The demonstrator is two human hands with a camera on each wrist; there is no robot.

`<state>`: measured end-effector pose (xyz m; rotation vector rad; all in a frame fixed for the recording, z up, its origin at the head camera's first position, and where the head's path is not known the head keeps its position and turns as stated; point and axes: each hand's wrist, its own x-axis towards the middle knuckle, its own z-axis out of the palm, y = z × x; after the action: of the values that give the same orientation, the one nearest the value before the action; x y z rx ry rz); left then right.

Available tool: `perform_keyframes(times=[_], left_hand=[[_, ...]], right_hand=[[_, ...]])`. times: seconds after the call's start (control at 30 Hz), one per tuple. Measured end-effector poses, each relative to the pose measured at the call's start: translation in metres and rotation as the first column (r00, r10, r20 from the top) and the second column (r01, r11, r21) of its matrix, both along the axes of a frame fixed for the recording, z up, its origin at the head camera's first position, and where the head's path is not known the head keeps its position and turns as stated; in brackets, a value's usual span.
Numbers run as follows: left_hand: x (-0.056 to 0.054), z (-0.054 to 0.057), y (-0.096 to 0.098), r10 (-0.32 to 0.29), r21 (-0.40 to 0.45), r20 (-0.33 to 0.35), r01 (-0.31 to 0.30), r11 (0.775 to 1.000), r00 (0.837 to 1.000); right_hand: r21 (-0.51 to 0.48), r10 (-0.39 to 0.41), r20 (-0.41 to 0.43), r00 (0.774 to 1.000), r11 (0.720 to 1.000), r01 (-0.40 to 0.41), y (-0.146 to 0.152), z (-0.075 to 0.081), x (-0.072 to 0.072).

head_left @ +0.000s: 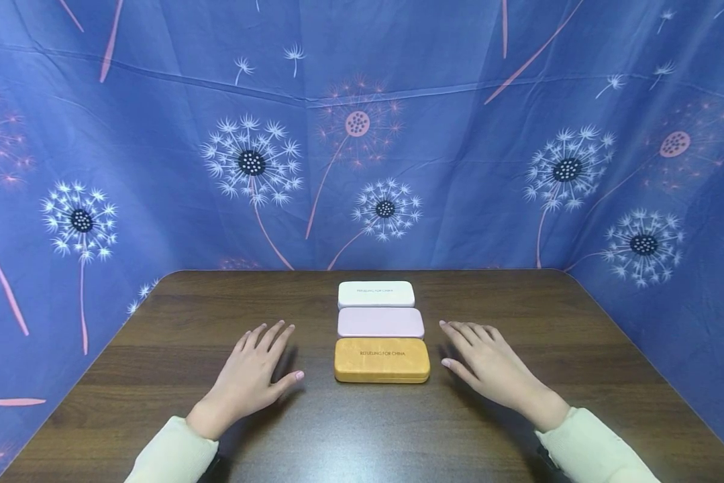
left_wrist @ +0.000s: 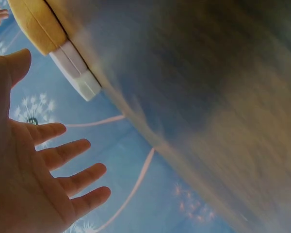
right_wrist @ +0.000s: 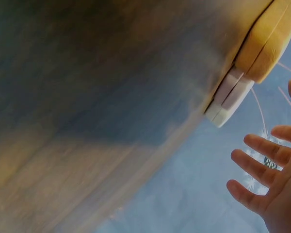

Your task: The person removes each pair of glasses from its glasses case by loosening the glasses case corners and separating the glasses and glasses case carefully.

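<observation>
Head view: yellow case (head_left: 382, 360) lies on worktop (head_left: 217, 302), between my left hand (head_left: 247, 376) and nearer right hand (head_left: 494, 369), both wide, holding nothing. Its long axis runs parallel to far edge; pink case (head_left: 380, 323), then white case (head_left: 376, 294), lie beyond, toward that edge.

Three cases (head_left: 380, 323) (yellow one (head_left: 382, 365) nearest), brown table (head_left: 156, 349), hands (head_left: 248, 377) (head_left: 494, 367) either side
</observation>
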<state>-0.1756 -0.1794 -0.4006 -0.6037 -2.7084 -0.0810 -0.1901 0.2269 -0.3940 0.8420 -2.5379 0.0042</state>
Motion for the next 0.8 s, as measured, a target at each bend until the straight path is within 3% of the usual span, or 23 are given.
perform_keyframes(times=[0.23,0.8], left_hand=[[-0.001,-0.003,0.012,-0.048,0.012,-0.002,0.048,0.999,0.999],[-0.002,-0.006,0.048,-0.140,-0.011,0.077,0.141,0.990,0.987]], right_hand=[[0.016,0.032,0.043,0.999,0.999,-0.033,-0.011,-0.003,0.002],[0.041,0.074,0.119,0.990,0.996,-0.079,-0.028,-0.009,0.003]])
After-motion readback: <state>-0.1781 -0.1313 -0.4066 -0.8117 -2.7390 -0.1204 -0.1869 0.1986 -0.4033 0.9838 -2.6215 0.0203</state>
